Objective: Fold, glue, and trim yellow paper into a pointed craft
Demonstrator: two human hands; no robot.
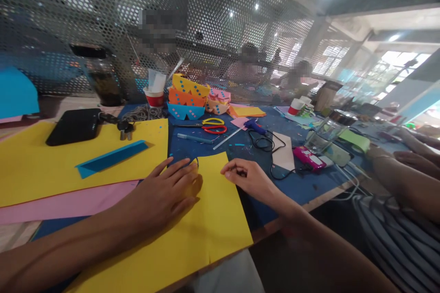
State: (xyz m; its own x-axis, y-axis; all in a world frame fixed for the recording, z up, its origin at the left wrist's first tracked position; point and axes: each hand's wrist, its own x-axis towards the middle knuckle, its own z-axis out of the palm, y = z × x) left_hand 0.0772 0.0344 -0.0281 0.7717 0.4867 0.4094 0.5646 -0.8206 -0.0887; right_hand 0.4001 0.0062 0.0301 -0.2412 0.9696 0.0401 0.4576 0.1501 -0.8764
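Note:
A yellow paper sheet (225,219) lies at the table's front, with a lengthwise crease and a small dark curved mark near its top edge. My left hand (175,187) rests palm down on it, fingers stretched out and slightly spread. Over the sheet's right edge is my right hand (249,176), its thumb and forefinger together and the other fingers curled. Whether anything is between those fingertips cannot be made out. Beyond the hands lie a blue pen-like cutter (195,138) and scissors (215,124) with yellow and red handles.
At left, a folded blue strip (112,159), a phone (74,126) and keys (125,129) lie on yellow paper. Paper masks (187,96) stand behind. A blue glue gun (255,126), its cord, a pink device (309,159) and a glass jar (328,132) are right, near another person's arms.

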